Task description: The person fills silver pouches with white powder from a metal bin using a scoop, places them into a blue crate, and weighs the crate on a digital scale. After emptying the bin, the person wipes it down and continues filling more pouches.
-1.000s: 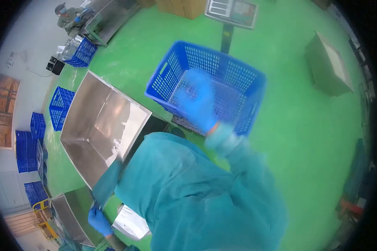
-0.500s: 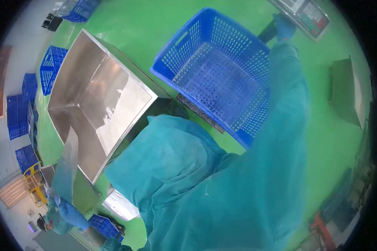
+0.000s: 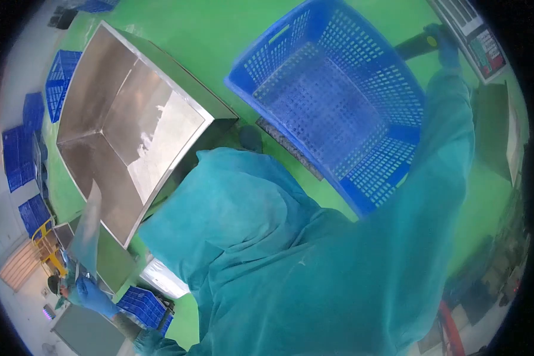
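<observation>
At the lower left, my left hand (image 3: 94,296), in a blue glove, is closed on the lower end of a clear plastic bag (image 3: 88,228). The bag stands up in front of the near corner of a steel bin (image 3: 110,127). My right hand (image 3: 448,50), also gloved in blue, is at the top right, closed around the end of a dark post (image 3: 416,47) beside a scale display (image 3: 486,50). Its fingers are partly hidden. Between my arm and the bin, a blue perforated basket (image 3: 320,101) rests on a dark platform (image 3: 289,147).
Several blue crates (image 3: 19,157) stand along the left wall. A person (image 3: 65,289) is beyond my left hand, near a yellow trolley (image 3: 47,249). Another sheet-metal container (image 3: 495,127) stands at the right. A white package (image 3: 165,277) lies below the bin on the green floor (image 3: 184,26).
The basket and the scale display have shifted right in view, while the bin has shifted slightly up and left. The plastic bag looks narrower. Both hands keep their hold.
</observation>
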Tool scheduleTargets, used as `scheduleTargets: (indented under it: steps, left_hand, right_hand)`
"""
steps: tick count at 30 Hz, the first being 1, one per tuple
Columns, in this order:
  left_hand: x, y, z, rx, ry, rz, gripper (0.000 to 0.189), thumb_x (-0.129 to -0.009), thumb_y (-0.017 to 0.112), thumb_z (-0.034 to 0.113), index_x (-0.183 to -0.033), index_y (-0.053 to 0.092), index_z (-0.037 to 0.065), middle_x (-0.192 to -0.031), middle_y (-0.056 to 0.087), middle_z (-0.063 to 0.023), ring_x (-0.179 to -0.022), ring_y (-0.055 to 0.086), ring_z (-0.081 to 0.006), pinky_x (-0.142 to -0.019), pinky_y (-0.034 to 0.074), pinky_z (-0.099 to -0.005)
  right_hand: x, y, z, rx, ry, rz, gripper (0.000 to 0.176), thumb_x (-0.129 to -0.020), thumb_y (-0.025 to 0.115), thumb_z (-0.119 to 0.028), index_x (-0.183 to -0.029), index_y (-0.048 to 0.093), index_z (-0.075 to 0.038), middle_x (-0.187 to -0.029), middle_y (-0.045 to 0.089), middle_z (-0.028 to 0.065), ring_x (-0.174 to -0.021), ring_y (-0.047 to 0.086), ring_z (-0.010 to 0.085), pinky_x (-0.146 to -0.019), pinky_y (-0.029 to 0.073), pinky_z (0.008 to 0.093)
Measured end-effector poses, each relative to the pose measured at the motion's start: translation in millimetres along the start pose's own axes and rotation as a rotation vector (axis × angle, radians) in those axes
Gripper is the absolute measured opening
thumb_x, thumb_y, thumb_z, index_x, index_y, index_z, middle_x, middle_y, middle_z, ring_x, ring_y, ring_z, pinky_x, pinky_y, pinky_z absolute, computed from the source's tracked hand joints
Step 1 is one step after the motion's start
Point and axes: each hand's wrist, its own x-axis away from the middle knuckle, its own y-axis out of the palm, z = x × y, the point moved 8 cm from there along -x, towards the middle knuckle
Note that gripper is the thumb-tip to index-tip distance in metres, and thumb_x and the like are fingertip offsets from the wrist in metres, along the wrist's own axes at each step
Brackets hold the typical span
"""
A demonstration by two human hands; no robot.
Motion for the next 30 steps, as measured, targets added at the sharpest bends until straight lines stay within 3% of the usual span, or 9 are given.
scheduleTargets:
  steps: [6,8,9,12,16,20,24,26,30]
  left_hand:
    - [-31,29,6,-0.213,0.092,0.008,0.024,-0.088,0.053,0.012,-0.103,0.061,-0.004,-0.091,0.065,-0.0109,-0.078,0.059,-0.0171,-0.068,0.048,-0.0272]
    - [-40,30,-7,-0.33,0.145,-0.024,0.024,-0.089,0.052,0.012,-0.103,0.061,-0.005,-0.092,0.065,-0.0134,-0.078,0.06,-0.0205,-0.071,0.048,-0.0309]
    - [-41,31,-8,-0.327,0.153,-0.027,0.024,-0.089,0.052,0.012,-0.103,0.061,-0.005,-0.092,0.065,-0.0134,-0.078,0.06,-0.0205,-0.071,0.048,-0.0309]
    - [-36,36,25,-0.299,0.162,0.012,0.024,-0.089,0.051,0.012,-0.101,0.06,-0.007,-0.094,0.065,-0.0161,-0.079,0.059,-0.022,-0.075,0.047,-0.0336]
    - [-38,39,33,-0.135,0.136,-0.049,0.026,-0.09,0.05,0.013,-0.101,0.058,-0.009,-0.092,0.064,-0.0179,-0.08,0.056,-0.0207,-0.076,0.045,-0.0334]
    - [-15,28,17,-0.051,0.126,-0.03,0.025,-0.088,0.05,0.013,-0.099,0.059,-0.008,-0.091,0.064,-0.0167,-0.078,0.056,-0.0216,-0.073,0.045,-0.0338]
    - [6,7,-36,-0.068,0.098,0.02,0.025,-0.086,0.051,0.012,-0.099,0.06,-0.008,-0.092,0.064,-0.0161,-0.078,0.057,-0.0212,-0.074,0.045,-0.0334]
    - [12,-2,-53,-0.096,0.093,0.057,0.025,-0.086,0.051,0.012,-0.099,0.06,-0.007,-0.092,0.065,-0.0159,-0.079,0.057,-0.0209,-0.074,0.045,-0.0335]
    - [22,12,-59,0.066,0.128,0.065,0.028,-0.087,0.052,0.014,-0.104,0.06,-0.008,-0.099,0.065,-0.0158,-0.089,0.06,-0.0232,-0.082,0.046,-0.0341]
  right_hand:
    - [18,11,3,-0.182,0.102,0.07,0.022,-0.088,0.052,-0.018,-0.097,0.065,-0.003,-0.098,0.063,0.0043,-0.094,0.058,0.0143,-0.086,0.043,0.0279]
    - [22,17,-32,0.237,-0.131,0.047,0.021,-0.086,0.054,-0.018,-0.097,0.065,-0.004,-0.096,0.063,0.003,-0.092,0.058,0.0135,-0.085,0.043,0.0277]
    - [26,15,-27,-0.01,0.082,0.152,0.02,-0.085,0.055,-0.016,-0.097,0.066,-0.005,-0.094,0.064,0.0023,-0.091,0.058,0.0136,-0.084,0.044,0.0278]
    - [17,15,2,-0.038,0.15,0.134,0.022,-0.08,0.062,-0.022,-0.094,0.067,-0.006,-0.092,0.064,0.0022,-0.091,0.058,0.0137,-0.083,0.044,0.028]
    - [41,26,33,0.256,0.557,0.194,0.06,-0.073,0.068,-0.045,-0.11,0.06,0.001,-0.108,0.061,0.0183,-0.106,0.057,0.0285,-0.093,0.041,0.0378]
    - [166,63,-106,0.412,0.347,0.424,0.079,-0.077,0.064,-0.048,-0.126,0.041,0.009,-0.126,0.047,0.0282,-0.117,0.046,0.0383,-0.099,0.036,0.0399]
    - [322,116,-247,0.161,0.442,0.109,0.06,-0.078,0.065,-0.039,-0.12,0.051,0.003,-0.117,0.055,0.0235,-0.11,0.053,0.0336,-0.094,0.041,0.0384]
    - [375,135,-298,0.321,0.311,-0.044,0.049,-0.077,0.066,-0.036,-0.109,0.057,0.0,-0.105,0.06,0.0201,-0.098,0.058,0.0342,-0.084,0.046,0.0408]
    - [453,184,-292,0.57,0.296,-0.304,0.036,-0.073,0.067,-0.034,-0.091,0.061,-0.004,-0.085,0.062,0.0161,-0.082,0.06,0.0341,-0.07,0.048,0.0433]
